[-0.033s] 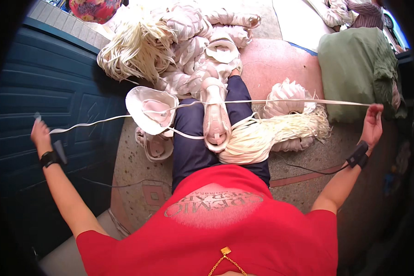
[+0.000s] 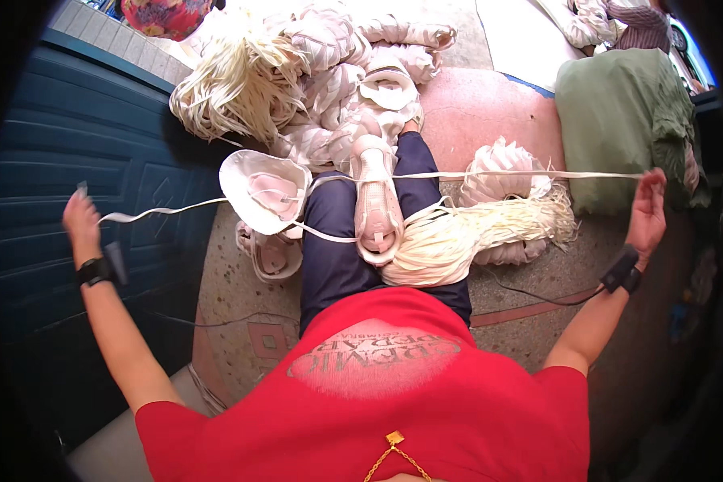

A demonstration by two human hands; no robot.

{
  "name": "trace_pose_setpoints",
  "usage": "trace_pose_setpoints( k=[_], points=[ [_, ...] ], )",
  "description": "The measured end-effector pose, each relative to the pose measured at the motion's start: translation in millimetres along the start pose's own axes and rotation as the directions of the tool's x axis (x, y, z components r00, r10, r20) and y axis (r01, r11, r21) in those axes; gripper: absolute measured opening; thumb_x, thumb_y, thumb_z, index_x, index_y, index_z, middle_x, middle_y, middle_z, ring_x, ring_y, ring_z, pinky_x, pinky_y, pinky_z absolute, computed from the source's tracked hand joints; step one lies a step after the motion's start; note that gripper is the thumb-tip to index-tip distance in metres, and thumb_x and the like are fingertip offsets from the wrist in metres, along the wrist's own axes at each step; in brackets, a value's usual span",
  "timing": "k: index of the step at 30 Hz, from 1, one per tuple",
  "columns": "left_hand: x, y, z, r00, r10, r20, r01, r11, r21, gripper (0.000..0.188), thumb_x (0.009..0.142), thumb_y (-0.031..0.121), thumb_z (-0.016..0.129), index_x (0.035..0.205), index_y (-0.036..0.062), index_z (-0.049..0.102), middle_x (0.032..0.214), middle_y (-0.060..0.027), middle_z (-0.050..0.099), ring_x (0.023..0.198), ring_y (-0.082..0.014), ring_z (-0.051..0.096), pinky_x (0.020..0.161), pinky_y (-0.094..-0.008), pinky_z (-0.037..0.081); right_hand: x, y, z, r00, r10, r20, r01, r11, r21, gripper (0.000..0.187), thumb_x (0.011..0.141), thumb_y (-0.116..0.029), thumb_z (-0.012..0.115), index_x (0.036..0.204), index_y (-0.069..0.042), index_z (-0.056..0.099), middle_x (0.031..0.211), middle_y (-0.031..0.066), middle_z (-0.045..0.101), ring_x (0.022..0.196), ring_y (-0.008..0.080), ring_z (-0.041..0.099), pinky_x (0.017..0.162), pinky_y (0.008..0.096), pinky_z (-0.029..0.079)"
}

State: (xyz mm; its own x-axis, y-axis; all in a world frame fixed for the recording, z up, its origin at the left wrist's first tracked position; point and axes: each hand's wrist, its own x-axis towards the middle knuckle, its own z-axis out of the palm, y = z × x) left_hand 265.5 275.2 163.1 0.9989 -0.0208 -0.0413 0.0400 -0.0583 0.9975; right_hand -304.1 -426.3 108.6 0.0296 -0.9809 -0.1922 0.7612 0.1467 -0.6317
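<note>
I sit on the floor with my legs in dark blue trousers [image 2: 337, 257] stretched out. A pale woven shoe-shaped piece [image 2: 375, 205] lies on my lap. A long cream strip [image 2: 538, 173] runs through it and is pulled taut to both sides. My left hand [image 2: 80, 218] is flung far out to the left and grips one end. My right hand [image 2: 649, 210] is out to the right, fingers closed on the other end. A loose bundle of cream strips [image 2: 466, 237] rests on my right thigh. A pale bowl-shaped piece [image 2: 263, 189] sits beside my left knee.
A dark blue panelled door [image 2: 72, 153] stands at my left. Ahead lie a heap of cream strips [image 2: 233, 88] and several woven pale pieces [image 2: 345, 56]. A green cloth bundle [image 2: 618, 120] sits at the right, with another person's sleeve [image 2: 627, 20] behind it.
</note>
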Motion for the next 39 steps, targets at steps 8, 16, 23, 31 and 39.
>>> trace_pose_setpoints(
  k=[8,16,23,31,39],
  points=[
    [-184,-137,290,0.593,-0.520,0.614,0.265,0.847,0.461,0.025,0.077,0.009,0.055,0.101,0.0012,0.056,0.071,-0.0019,0.056,0.058,-0.0060,0.052,0.046,-0.0166,0.041,-118,214,-26,0.392,0.629,0.672,0.800,0.127,-0.586,0.008,0.076,-0.010,0.057,0.078,-0.003,0.060,0.074,0.0077,0.057,0.073,0.0233,0.053,0.069,0.0318,0.043],
    [-217,-199,340,0.639,-0.134,0.758,-0.541,0.622,0.566,0.018,0.077,0.016,0.053,0.077,0.0009,0.063,0.067,-0.0137,0.061,0.061,-0.0254,0.059,0.058,-0.0339,0.045,-175,300,-30,0.347,0.750,0.563,0.672,0.219,-0.707,0.020,0.081,-0.015,0.046,0.084,0.000,0.059,0.077,0.0209,0.059,0.076,0.0363,0.057,0.067,0.0421,0.044],
    [-223,-209,347,0.690,-0.174,0.703,-0.564,0.479,0.672,0.021,0.078,0.016,0.049,0.071,0.0004,0.060,0.071,-0.0210,0.057,0.067,-0.0354,0.056,0.062,-0.0414,0.044,-169,310,-28,0.346,0.789,0.507,0.727,0.116,-0.677,0.025,0.082,-0.019,0.043,0.082,0.001,0.057,0.078,0.0221,0.058,0.076,0.0372,0.056,0.069,0.0433,0.044],
    [-220,-210,350,0.614,-0.111,0.781,-0.643,0.503,0.578,0.019,0.079,0.014,0.047,0.072,-0.0003,0.057,0.072,-0.0218,0.057,0.071,-0.0374,0.056,0.063,-0.0438,0.044,-171,315,-22,0.393,0.753,0.528,0.809,-0.010,-0.587,0.023,0.080,-0.017,0.041,0.077,0.000,0.056,0.079,0.0210,0.058,0.076,0.0373,0.057,0.068,0.0440,0.045],
    [-223,-196,357,0.502,-0.077,0.861,-0.809,0.309,0.499,0.010,0.074,0.008,0.047,0.076,0.0017,0.054,0.077,-0.0162,0.057,0.073,-0.0338,0.057,0.063,-0.0421,0.045,-174,317,-15,0.336,0.790,0.513,0.880,-0.069,-0.470,0.017,0.080,-0.015,0.042,0.078,-0.001,0.052,0.077,0.0169,0.056,0.070,0.0344,0.057,0.065,0.0436,0.045]
  ],
)
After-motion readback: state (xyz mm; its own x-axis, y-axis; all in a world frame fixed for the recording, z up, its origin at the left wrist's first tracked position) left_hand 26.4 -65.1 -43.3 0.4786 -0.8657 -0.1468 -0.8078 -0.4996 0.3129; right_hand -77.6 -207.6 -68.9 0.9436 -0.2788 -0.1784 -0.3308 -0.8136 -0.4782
